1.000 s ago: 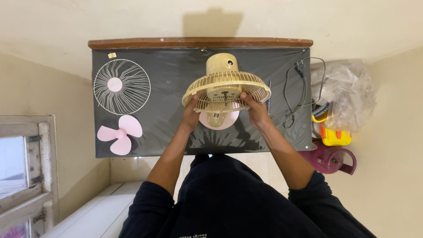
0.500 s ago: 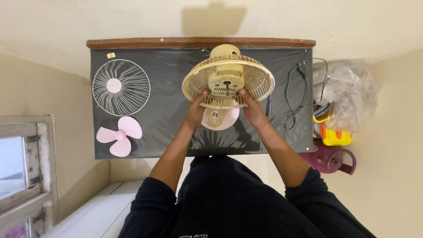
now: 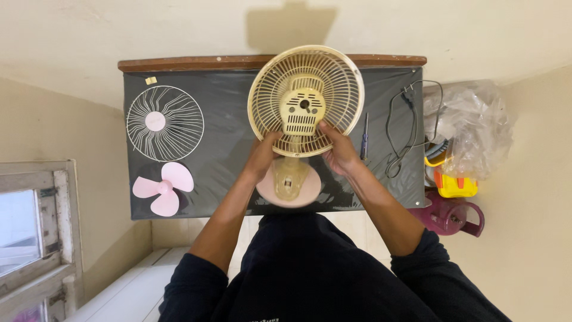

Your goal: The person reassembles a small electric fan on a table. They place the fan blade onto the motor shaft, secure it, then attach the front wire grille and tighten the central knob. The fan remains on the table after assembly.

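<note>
Above the black table (image 3: 226, 119), both hands (image 3: 301, 156) grip a yellowed fan (image 3: 305, 98), its round ribbed rear grille facing up.

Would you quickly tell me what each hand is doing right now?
Left hand: closed on the lower rim of the beige fan rear guard.
Right hand: closed on the same guard's lower rim.

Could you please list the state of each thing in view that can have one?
Fan body: blade and front grille off, rear guard facing up, held at its lower rim.
Left hand: gripping the guard.
Right hand: gripping the guard.
Front grille: detached, flat on the table.
Pink blade: detached, lying flat.
Power cord: unplugged, loosely coiled.
Screwdriver: lying unused.
</note>
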